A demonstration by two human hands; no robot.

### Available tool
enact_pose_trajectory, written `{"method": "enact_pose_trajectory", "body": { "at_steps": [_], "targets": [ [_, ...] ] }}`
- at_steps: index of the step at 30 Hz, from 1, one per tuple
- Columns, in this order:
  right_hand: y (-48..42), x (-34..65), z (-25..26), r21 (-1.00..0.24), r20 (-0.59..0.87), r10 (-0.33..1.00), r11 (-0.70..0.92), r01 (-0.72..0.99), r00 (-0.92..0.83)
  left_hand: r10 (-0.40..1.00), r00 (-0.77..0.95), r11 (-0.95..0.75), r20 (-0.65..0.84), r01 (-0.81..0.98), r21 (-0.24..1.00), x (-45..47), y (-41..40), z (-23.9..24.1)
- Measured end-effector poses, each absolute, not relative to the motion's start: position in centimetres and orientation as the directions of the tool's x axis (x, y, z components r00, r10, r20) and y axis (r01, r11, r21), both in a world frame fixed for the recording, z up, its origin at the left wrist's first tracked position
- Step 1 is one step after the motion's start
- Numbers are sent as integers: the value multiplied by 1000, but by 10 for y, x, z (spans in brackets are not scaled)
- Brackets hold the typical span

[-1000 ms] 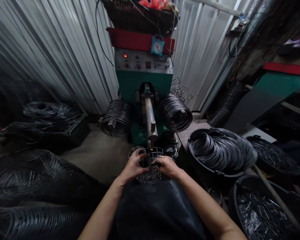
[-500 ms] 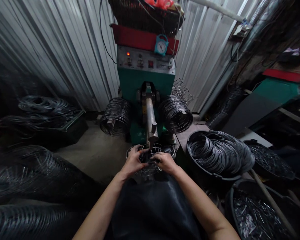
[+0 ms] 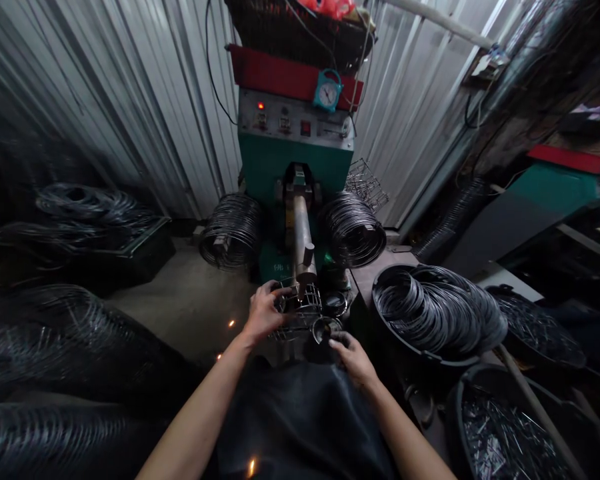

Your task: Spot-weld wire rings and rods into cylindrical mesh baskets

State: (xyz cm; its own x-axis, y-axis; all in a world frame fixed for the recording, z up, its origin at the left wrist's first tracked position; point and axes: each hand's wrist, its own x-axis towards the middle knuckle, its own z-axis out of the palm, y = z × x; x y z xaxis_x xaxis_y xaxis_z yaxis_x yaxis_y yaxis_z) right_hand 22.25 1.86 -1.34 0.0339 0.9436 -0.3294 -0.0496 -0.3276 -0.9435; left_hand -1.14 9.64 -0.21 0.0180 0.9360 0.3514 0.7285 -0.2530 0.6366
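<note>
A small wire basket [image 3: 309, 305] sits beneath the tip of the welding machine's upper arm [image 3: 303, 230]. My left hand [image 3: 266, 311] is closed on its left side, thumb and fingers at the wires. Lower and to the right, my right hand [image 3: 354, 357] is away from the basket, its fingertips pinched together beside a small round metal cup [image 3: 322, 329]. What those fingertips hold, if anything, is too small to make out. Another round dish [image 3: 336, 303] stands just behind the cup. Orange sparks [image 3: 231, 323] fly to the left of my left forearm.
Wire coils [image 3: 231, 233] hang on both sides of the green machine [image 3: 295, 157]. At right stand a tub of wire rings [image 3: 440, 310] and a tub of short metal pieces [image 3: 505, 427]. Stacked wire rings [image 3: 45, 327] lie at left. A dark apron [image 3: 305, 420] covers my lap.
My right hand has left the basket and moved down and right to the cup. My left hand stays on the basket. Sparks have appeared at the left and over the apron.
</note>
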Motion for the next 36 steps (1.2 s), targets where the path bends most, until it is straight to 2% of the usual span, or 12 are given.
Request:
{"method": "enact_pose_trajectory", "body": {
  "at_steps": [2,6,11,22,27,31,36],
  "targets": [
    [8,231,-31,-855,-485,875,-475,-207,-8,940,2,-240,342,715,656,-14,101,-4],
    [-2,239,-52,-762,-555,830,-532,-370,-50,944,-21,-220,328,702,677,-18,111,-8],
    [-4,242,-60,-719,-591,805,-553,-420,-47,945,-50,-198,322,698,689,-18,116,-13],
    [-29,248,-63,-571,-665,743,-574,-587,-80,971,13,-193,240,635,748,-20,122,-8],
    [-50,258,-62,-471,-712,689,-611,-636,-134,953,61,-272,298,610,744,-18,95,-15],
    [-62,264,-64,-512,-717,695,-585,-629,-63,943,71,-296,324,622,725,-15,74,-14],
    [-69,262,-67,-772,-545,833,-454,-445,94,935,108,-329,339,625,708,-11,72,-9]
  ]
}}
